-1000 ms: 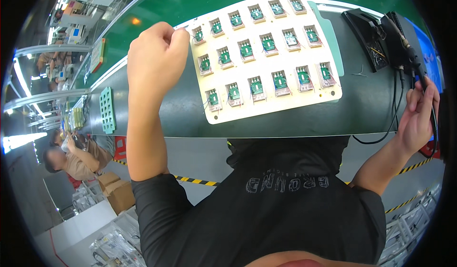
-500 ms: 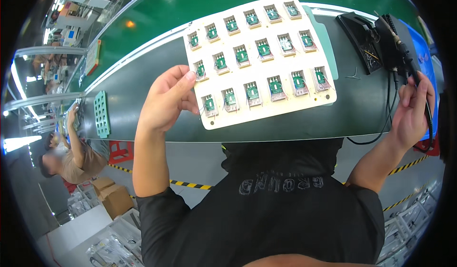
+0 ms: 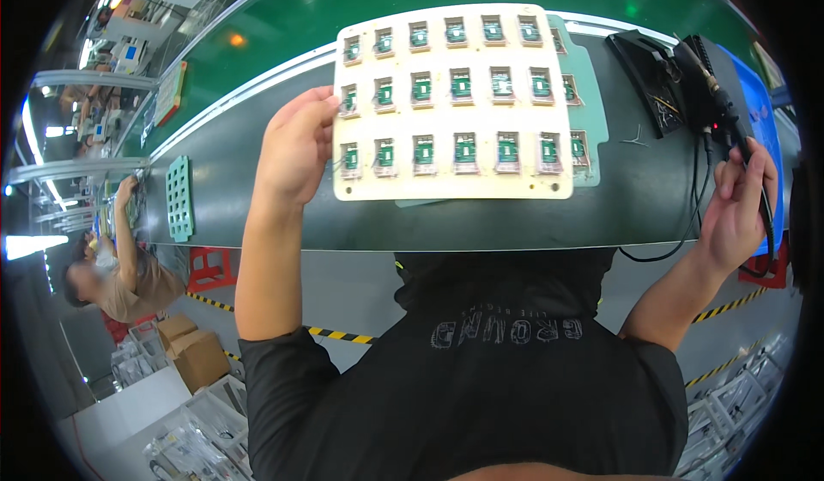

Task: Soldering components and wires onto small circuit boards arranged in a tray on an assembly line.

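Note:
My left hand (image 3: 296,151) grips the left edge of a cream tray (image 3: 438,57), thumb on its top face. Three rows of rectangular pockets in the tray hold small green circuit boards (image 3: 461,84), with thin wires at some of them. Underneath, jutting out at the right, is a light green tray (image 3: 592,78) with more boards showing along its side. At the far right, my right hand (image 3: 738,211) has its fingers closed round the black cord end of what looks like a soldering iron (image 3: 728,108), whose front part lies at a black stand (image 3: 691,78).
Left of the stand sits an open black box (image 3: 639,69) with small metal parts. A bent wire piece (image 3: 635,137) lies beside it. A blue bin (image 3: 757,95) stands behind my right hand. Another green tray (image 3: 179,198) rests far left, near a seated person (image 3: 142,275).
The cream tray has levelled out and shifted slightly left, uncovering boards in the green tray beneath. My left hand moved up with it. My right hand stays at the cord, slightly lower.

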